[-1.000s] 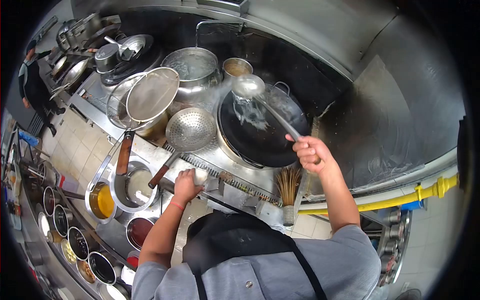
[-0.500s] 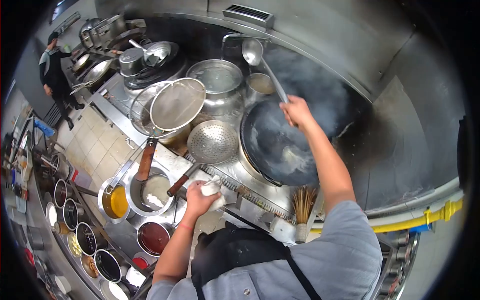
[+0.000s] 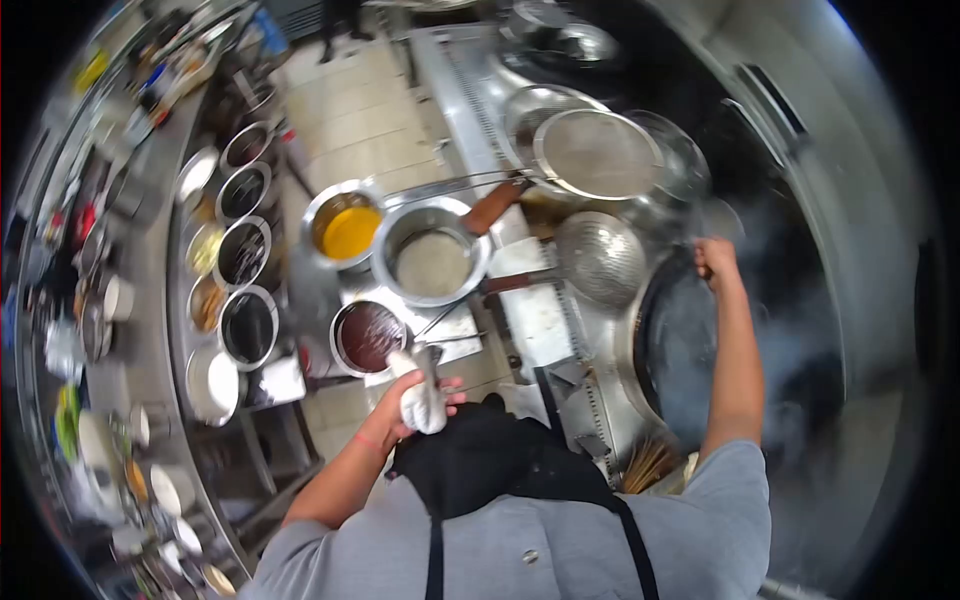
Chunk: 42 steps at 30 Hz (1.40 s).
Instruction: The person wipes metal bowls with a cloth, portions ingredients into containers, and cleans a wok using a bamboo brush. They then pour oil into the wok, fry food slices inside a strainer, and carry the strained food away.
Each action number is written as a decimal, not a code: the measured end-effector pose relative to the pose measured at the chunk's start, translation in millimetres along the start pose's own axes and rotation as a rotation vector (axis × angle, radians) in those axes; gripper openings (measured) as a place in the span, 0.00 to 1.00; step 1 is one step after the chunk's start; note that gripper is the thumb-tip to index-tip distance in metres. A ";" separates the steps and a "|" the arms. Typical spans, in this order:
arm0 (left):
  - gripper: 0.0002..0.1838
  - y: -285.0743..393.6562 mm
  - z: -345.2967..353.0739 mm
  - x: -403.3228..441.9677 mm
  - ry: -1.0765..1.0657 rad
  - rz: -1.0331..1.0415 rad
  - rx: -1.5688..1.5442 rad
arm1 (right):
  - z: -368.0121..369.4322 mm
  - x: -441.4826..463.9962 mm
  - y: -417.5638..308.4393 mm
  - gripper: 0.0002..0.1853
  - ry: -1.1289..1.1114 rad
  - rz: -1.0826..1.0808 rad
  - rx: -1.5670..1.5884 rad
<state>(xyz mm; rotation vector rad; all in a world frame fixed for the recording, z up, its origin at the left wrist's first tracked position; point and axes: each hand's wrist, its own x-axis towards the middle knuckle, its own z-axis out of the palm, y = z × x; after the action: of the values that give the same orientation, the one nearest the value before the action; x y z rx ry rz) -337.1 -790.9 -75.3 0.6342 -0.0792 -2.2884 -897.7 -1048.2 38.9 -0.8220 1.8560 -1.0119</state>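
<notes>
My left hand (image 3: pixel 400 408) holds a folded white cloth (image 3: pixel 423 403) in front of the black apron, just below a pot of dark red sauce (image 3: pixel 369 336). At the right, my right hand (image 3: pixel 716 262) is closed in a fist above the rim of the smoking wok (image 3: pixel 680 340). The ladle's handle is hard to make out there; a blurred round metal shape (image 3: pixel 718 222) lies just beyond the fist. A perforated skimmer (image 3: pixel 600 258) and a mesh strainer (image 3: pixel 598 153) rest left of the wok.
A pot with yellow liquid (image 3: pixel 350 232) and a pot with pale contents (image 3: pixel 434 263) stand left of the skimmer. Several ingredient containers (image 3: pixel 243 252) line the left counter. A bamboo brush (image 3: pixel 650 465) is by the wok. A person's legs (image 3: pixel 342 25) show at the top.
The view has swung left. The ladle, earlier raised above the wok, is now mostly hidden or blurred beyond my right hand. My left hand has lifted the cloth toward the apron.
</notes>
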 end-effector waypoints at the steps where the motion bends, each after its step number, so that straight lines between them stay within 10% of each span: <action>1: 0.35 3.2 10.9 -2.1 0.033 0.021 0.074 | 2.6 6.7 -3.1 0.05 -0.073 0.166 0.179; 7: 0.30 9.2 18.1 5.2 0.107 -0.087 0.113 | -29.2 -39.9 -4.3 0.19 -0.546 0.506 1.447; 17: 0.31 19.3 2.8 29.1 0.141 -0.099 0.284 | -67.7 -275.8 22.0 0.26 -0.596 0.266 1.706; 24: 0.27 35.5 8.1 41.0 0.094 -0.122 0.235 | -68.2 -339.6 73.6 0.19 -0.228 0.338 1.269; 29: 0.27 32.5 -7.9 24.1 0.183 -0.155 0.357 | -10.2 -366.6 78.6 0.17 0.378 0.094 -0.130; 33: 0.25 18.4 -17.1 9.2 0.181 -0.167 0.395 | 37.2 -328.0 146.0 0.22 0.518 -0.239 0.030; 38: 0.28 16.5 -22.4 -7.6 0.265 -0.127 0.441 | 131.1 -298.4 115.5 0.10 0.178 0.090 0.340; 41: 0.26 19.9 -27.6 -13.4 0.289 -0.055 0.393 | 202.7 -233.2 219.2 0.10 0.440 -0.456 -0.289; 42: 0.28 22.4 -18.1 -14.5 0.324 -0.036 0.421 | 218.6 -247.3 171.8 0.12 0.358 -0.175 -0.263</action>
<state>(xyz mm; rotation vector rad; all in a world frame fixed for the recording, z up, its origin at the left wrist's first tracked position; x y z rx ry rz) -305.3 -794.8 -79.7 1.2229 -0.4020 -2.1858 -622.0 -834.9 -91.3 -1.0244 2.2895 -1.0917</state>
